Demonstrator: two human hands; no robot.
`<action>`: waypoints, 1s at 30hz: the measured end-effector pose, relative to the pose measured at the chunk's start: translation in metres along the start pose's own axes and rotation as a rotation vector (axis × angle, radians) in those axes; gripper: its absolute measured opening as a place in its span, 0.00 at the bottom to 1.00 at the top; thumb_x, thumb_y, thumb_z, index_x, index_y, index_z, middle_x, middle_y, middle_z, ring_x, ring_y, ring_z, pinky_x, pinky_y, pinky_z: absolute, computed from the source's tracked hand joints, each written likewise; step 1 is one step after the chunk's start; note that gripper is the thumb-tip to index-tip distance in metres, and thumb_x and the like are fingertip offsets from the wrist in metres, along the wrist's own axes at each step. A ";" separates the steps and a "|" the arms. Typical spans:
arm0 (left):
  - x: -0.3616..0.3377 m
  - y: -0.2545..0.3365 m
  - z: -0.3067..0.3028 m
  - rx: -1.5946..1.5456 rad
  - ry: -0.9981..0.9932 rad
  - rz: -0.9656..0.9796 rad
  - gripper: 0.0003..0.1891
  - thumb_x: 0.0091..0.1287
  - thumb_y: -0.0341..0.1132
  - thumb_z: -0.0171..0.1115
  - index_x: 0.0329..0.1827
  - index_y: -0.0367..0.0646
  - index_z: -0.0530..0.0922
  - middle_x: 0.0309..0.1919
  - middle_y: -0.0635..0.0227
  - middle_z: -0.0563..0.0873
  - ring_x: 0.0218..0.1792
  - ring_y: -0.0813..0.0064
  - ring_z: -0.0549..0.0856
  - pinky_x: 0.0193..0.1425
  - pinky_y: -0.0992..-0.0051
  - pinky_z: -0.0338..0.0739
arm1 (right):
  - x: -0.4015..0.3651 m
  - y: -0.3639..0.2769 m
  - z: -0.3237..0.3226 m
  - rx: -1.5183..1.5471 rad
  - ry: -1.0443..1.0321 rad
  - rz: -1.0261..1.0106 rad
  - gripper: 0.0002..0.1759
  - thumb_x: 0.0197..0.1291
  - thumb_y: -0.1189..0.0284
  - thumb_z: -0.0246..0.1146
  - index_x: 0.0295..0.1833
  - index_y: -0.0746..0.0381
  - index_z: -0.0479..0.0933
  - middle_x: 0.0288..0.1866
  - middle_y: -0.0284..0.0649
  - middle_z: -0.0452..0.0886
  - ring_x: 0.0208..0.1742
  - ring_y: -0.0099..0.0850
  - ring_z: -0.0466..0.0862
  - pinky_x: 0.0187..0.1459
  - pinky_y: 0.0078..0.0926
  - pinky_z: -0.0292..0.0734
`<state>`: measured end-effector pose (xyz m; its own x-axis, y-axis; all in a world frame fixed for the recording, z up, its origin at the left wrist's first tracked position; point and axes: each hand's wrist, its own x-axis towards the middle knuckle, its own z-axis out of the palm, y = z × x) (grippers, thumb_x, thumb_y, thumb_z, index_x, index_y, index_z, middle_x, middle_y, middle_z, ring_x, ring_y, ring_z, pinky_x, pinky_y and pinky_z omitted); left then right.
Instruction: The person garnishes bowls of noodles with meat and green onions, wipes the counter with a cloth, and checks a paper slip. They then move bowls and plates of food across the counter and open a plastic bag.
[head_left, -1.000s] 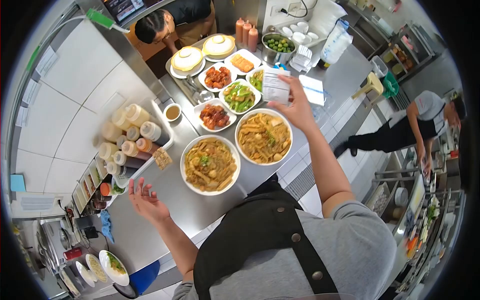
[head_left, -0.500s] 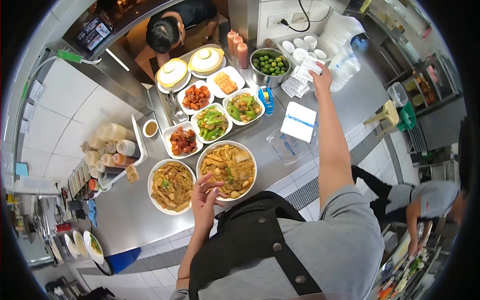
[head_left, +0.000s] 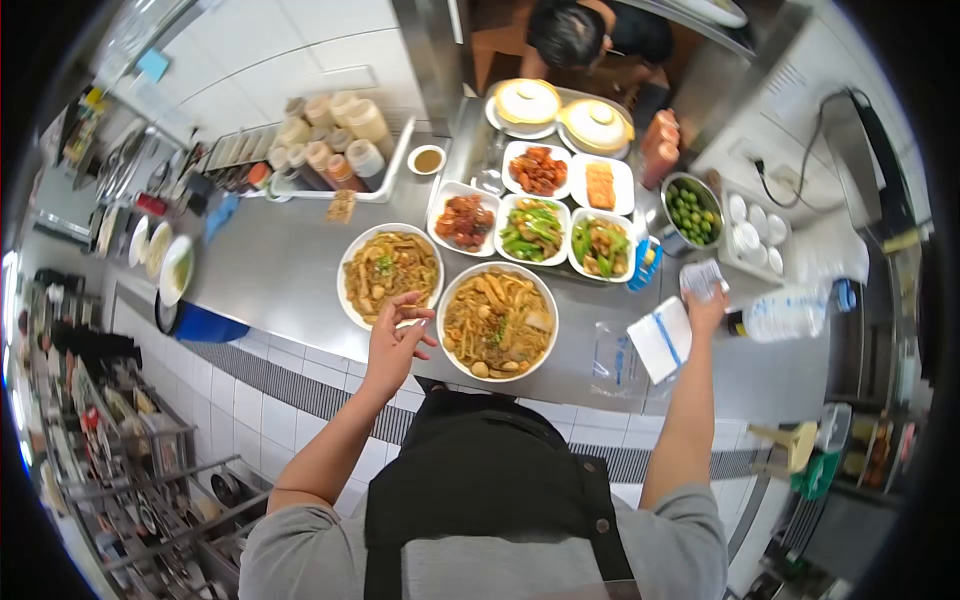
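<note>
My left hand (head_left: 398, 335) hovers between two large bowls of noodles, the left noodle bowl (head_left: 390, 275) and the right noodle bowl (head_left: 498, 322), its fingers apart and holding nothing. Over on the right, my right hand (head_left: 707, 305) grips some paper slips (head_left: 704, 280), just above a white pad with a blue stripe (head_left: 660, 340). A blue tape dispenser (head_left: 645, 263) stands to the left of the slips. Behind the noodle bowls, a tray (head_left: 467, 132) carries several white dishes of food and two lidded pots.
Green fruit fills a metal pot (head_left: 692, 212), beside a rack of small white cups (head_left: 757, 232). A clear bottle (head_left: 785, 313) lies at the right. Sauce bottles (head_left: 340, 135) stand at the back left. Another person (head_left: 600, 35) leans in behind the tray.
The view has turned, shifting the counter's contents. My right hand has come down and nearer to the striped pad with the slips. My left hand is still open by the noodle bowls.
</note>
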<state>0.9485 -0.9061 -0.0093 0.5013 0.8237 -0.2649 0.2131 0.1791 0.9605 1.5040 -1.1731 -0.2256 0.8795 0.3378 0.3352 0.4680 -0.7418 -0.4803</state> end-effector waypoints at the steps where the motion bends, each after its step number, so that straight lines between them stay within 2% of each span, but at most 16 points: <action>1: 0.003 -0.004 -0.008 0.005 0.036 -0.008 0.24 0.71 0.29 0.58 0.69 0.39 0.66 0.51 0.58 0.83 0.33 0.76 0.86 0.30 0.81 0.81 | -0.010 -0.001 -0.011 0.013 0.023 -0.076 0.54 0.39 0.63 0.81 0.75 0.60 0.65 0.71 0.59 0.63 0.72 0.55 0.64 0.69 0.44 0.67; 3: 0.007 -0.008 -0.017 -0.019 0.121 -0.009 0.24 0.71 0.29 0.59 0.69 0.40 0.66 0.50 0.59 0.83 0.33 0.76 0.86 0.30 0.80 0.81 | -0.034 -0.012 -0.038 0.094 0.022 -0.093 0.57 0.40 0.66 0.81 0.78 0.59 0.59 0.75 0.57 0.57 0.75 0.53 0.60 0.72 0.45 0.64; 5: 0.010 -0.016 -0.022 -0.034 0.199 -0.018 0.24 0.71 0.29 0.59 0.68 0.40 0.66 0.50 0.60 0.83 0.33 0.76 0.85 0.30 0.80 0.81 | -0.054 -0.004 -0.054 0.171 0.007 -0.113 0.56 0.43 0.69 0.80 0.78 0.59 0.59 0.78 0.56 0.52 0.76 0.53 0.59 0.73 0.45 0.64; 7: 0.012 -0.027 -0.020 -0.064 0.160 0.005 0.24 0.72 0.32 0.59 0.69 0.44 0.65 0.51 0.60 0.82 0.32 0.75 0.86 0.29 0.79 0.81 | -0.078 0.003 -0.073 0.162 0.014 -0.199 0.53 0.47 0.67 0.78 0.78 0.59 0.59 0.78 0.56 0.53 0.78 0.53 0.57 0.74 0.47 0.61; 9: 0.015 -0.038 -0.010 -0.114 0.108 0.007 0.23 0.72 0.31 0.60 0.68 0.47 0.66 0.52 0.61 0.81 0.32 0.77 0.86 0.30 0.79 0.81 | -0.100 0.005 -0.094 -0.087 -0.026 -0.237 0.49 0.52 0.63 0.75 0.77 0.61 0.59 0.78 0.56 0.55 0.78 0.52 0.57 0.75 0.48 0.57; 11: 0.018 -0.034 0.000 -0.203 0.030 -0.034 0.25 0.71 0.27 0.58 0.70 0.45 0.63 0.53 0.57 0.80 0.33 0.77 0.86 0.29 0.80 0.81 | -0.117 0.019 -0.103 0.075 -0.124 -0.205 0.46 0.56 0.61 0.73 0.77 0.61 0.60 0.77 0.57 0.57 0.78 0.51 0.57 0.76 0.50 0.53; 13: 0.021 -0.021 0.002 -0.197 0.016 -0.008 0.24 0.71 0.29 0.59 0.69 0.44 0.64 0.50 0.58 0.79 0.30 0.77 0.86 0.28 0.81 0.81 | -0.138 0.040 -0.106 0.056 -0.118 -0.207 0.45 0.56 0.61 0.72 0.76 0.62 0.61 0.77 0.57 0.58 0.78 0.51 0.58 0.75 0.49 0.54; 15: 0.029 -0.013 -0.005 -0.211 0.014 0.013 0.24 0.71 0.29 0.60 0.68 0.44 0.65 0.48 0.60 0.79 0.28 0.77 0.86 0.27 0.81 0.81 | -0.162 0.045 -0.119 0.025 -0.156 -0.082 0.40 0.59 0.62 0.70 0.74 0.63 0.64 0.77 0.56 0.58 0.77 0.51 0.58 0.75 0.48 0.55; 17: 0.047 -0.021 -0.030 -0.177 0.146 0.074 0.22 0.70 0.30 0.61 0.66 0.43 0.67 0.43 0.63 0.78 0.25 0.77 0.84 0.24 0.81 0.79 | -0.192 0.063 -0.131 -0.070 -0.083 -0.036 0.35 0.63 0.62 0.68 0.72 0.64 0.67 0.74 0.56 0.61 0.75 0.50 0.63 0.73 0.48 0.60; 19: 0.068 -0.027 -0.078 -0.129 0.275 0.097 0.21 0.70 0.30 0.62 0.64 0.43 0.68 0.39 0.66 0.78 0.25 0.78 0.84 0.23 0.80 0.77 | -0.229 0.081 -0.141 0.016 0.084 0.098 0.28 0.66 0.62 0.65 0.67 0.64 0.72 0.70 0.56 0.66 0.68 0.49 0.71 0.66 0.45 0.69; 21: 0.097 -0.057 -0.142 -0.108 0.536 0.121 0.19 0.69 0.30 0.63 0.61 0.43 0.70 0.35 0.68 0.77 0.21 0.80 0.81 0.20 0.78 0.74 | -0.274 0.092 -0.166 -0.302 0.111 0.282 0.28 0.68 0.56 0.63 0.65 0.64 0.73 0.66 0.53 0.70 0.65 0.48 0.73 0.63 0.43 0.70; 23: 0.124 -0.093 -0.221 -0.157 0.759 0.115 0.19 0.68 0.29 0.60 0.60 0.43 0.70 0.34 0.63 0.79 0.20 0.75 0.81 0.21 0.78 0.75 | -0.328 0.101 -0.173 -0.538 0.246 0.512 0.26 0.69 0.55 0.61 0.62 0.63 0.75 0.61 0.53 0.73 0.61 0.49 0.74 0.61 0.44 0.74; 25: 0.155 -0.131 -0.304 -0.212 0.949 0.099 0.18 0.68 0.31 0.64 0.58 0.43 0.71 0.33 0.67 0.75 0.20 0.79 0.78 0.18 0.75 0.71 | -0.366 0.082 -0.173 -0.607 0.278 0.614 0.26 0.69 0.55 0.61 0.62 0.63 0.75 0.60 0.53 0.74 0.61 0.49 0.75 0.60 0.44 0.75; 27: 0.177 -0.135 -0.372 -0.177 1.024 0.046 0.19 0.67 0.32 0.65 0.58 0.39 0.72 0.36 0.58 0.79 0.26 0.68 0.83 0.27 0.69 0.78 | -0.398 0.043 -0.164 -0.595 0.246 0.648 0.25 0.69 0.55 0.61 0.62 0.63 0.76 0.60 0.52 0.74 0.60 0.49 0.75 0.59 0.44 0.75; 30: 0.253 -0.187 -0.500 0.315 1.055 0.054 0.25 0.66 0.37 0.67 0.61 0.32 0.71 0.45 0.46 0.83 0.43 0.52 0.85 0.48 0.58 0.80 | -0.429 -0.027 -0.140 -0.509 0.118 0.598 0.25 0.69 0.56 0.62 0.61 0.63 0.76 0.58 0.51 0.75 0.58 0.48 0.76 0.58 0.44 0.75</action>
<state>0.6166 -0.4623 -0.2129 -0.4194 0.8988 0.1272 0.4924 0.1076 0.8637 1.1020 -1.3787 -0.2433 0.9410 -0.2438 0.2347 -0.2027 -0.9614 -0.1858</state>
